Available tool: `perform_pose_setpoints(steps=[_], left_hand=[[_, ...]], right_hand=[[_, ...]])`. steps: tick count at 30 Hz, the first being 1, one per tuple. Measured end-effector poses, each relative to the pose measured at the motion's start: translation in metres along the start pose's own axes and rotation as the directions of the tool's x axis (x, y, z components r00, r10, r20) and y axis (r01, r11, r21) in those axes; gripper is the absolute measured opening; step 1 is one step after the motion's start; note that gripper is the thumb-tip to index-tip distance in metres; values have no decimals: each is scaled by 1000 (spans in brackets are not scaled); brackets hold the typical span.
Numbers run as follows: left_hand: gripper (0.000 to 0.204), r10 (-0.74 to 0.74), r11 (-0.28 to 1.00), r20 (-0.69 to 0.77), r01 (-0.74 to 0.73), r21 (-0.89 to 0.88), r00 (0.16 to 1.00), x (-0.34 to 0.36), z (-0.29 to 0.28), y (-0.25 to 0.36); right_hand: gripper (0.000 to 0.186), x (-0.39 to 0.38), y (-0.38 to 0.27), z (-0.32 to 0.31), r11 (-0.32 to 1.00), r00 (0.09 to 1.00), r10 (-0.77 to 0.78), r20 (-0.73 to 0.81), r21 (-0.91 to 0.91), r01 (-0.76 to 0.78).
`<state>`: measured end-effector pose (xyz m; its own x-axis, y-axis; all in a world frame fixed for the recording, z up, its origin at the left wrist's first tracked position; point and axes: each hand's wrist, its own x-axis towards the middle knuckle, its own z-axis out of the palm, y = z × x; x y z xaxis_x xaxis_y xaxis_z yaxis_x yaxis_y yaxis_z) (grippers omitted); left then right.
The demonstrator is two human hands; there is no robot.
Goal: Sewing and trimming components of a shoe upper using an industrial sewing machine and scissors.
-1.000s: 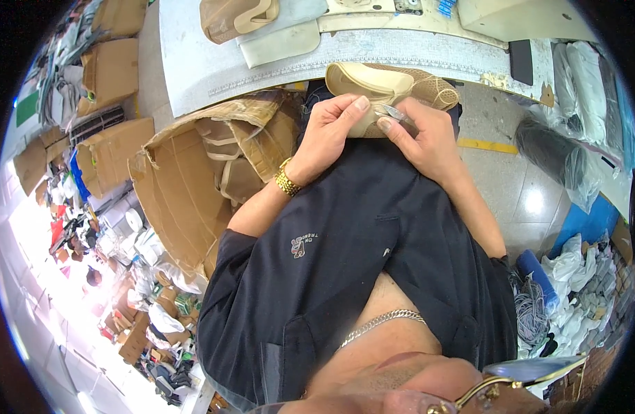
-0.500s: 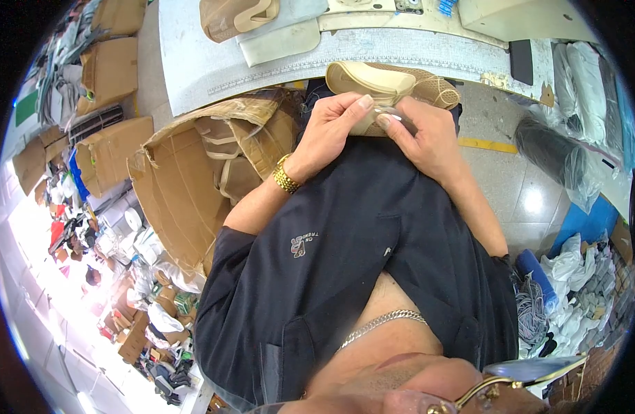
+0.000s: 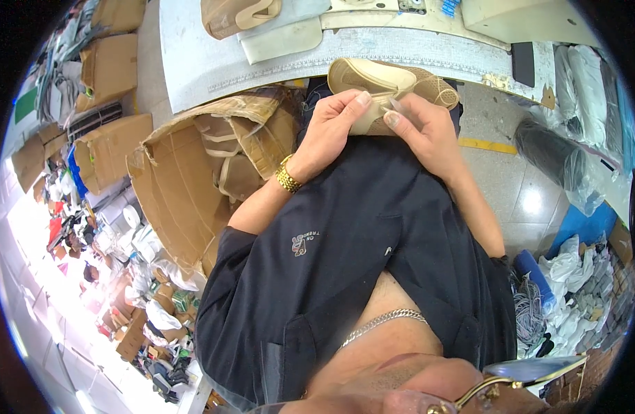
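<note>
A beige and tan mesh shoe upper (image 3: 373, 73) lies across my lap against the table's front edge, its light lining facing up. My left hand (image 3: 337, 123) is closed on its near edge, thumb and forefinger pinching the material. Just to the right, my right hand (image 3: 429, 132) has thumb and forefinger drawn together close to the same edge. Something small and pale shows at those fingertips, too small to make out. Loose light thread (image 3: 442, 95) loops over the mesh part at the right.
An open cardboard box (image 3: 176, 186) with more beige uppers stands at my left. Ahead is a white worktable (image 3: 193, 65) with a ruler strip and another tan upper (image 3: 236, 15). Plastic-wrapped rolls (image 3: 555, 155) stand on the right; boxes and piled materials fill the far left.
My right fingertips have shifted slightly right and opened a little. The white thing between my hands shows less. My left hand keeps its pinch, and the upper has barely moved.
</note>
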<state>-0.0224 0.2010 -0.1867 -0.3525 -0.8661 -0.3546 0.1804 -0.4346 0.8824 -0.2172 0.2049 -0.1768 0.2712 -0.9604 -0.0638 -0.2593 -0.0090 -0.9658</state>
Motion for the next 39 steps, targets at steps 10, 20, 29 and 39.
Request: perform_pose_setpoints(steps=[10,20,29,39], left_hand=[[30,-21,1000,-16,21,15,1000,1,0,0],[31,-47,999,-10,47,26,999,-3,5,6],[31,-50,999,-7,49,-22,999,0,0,-4],[28,15,996,-39,-12,86,999,-2,2,-2]], right_hand=[[29,1,-9,-1,954,995,-94,25,-284,97],[32,4,4,-1,994,999,0,53,-110,6],[30,3,2,0,979,998,-49,30,-197,54],[28,-6,13,-14,834,956,279,-96,518,-191]])
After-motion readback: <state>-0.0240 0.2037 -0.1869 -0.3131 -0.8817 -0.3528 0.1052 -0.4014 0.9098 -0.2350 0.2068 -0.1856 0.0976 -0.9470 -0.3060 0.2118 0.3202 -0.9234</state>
